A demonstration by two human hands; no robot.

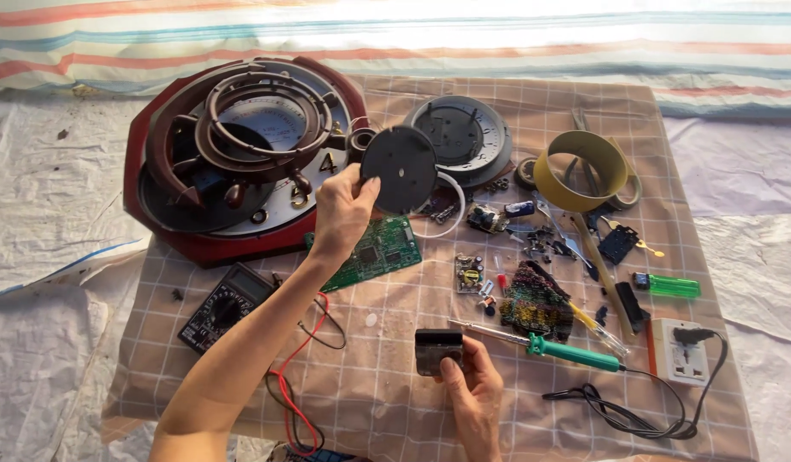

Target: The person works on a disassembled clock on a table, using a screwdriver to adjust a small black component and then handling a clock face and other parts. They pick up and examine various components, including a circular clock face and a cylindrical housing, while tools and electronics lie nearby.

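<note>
My left hand is raised over the checked cloth and pinches the edge of a flat black round disc, holding it upright. Low in the view, my right hand grips a small dark box-shaped part between thumb and fingers. Under the left hand lies a green circuit board. Behind the disc sits a round grey housing with a white ring next to it.
A dismantled red-rimmed clock fills the back left. A black multimeter with red and black leads lies at left. A green-handled soldering iron, white power socket, yellow tape roll, green lighter and several small parts crowd the right.
</note>
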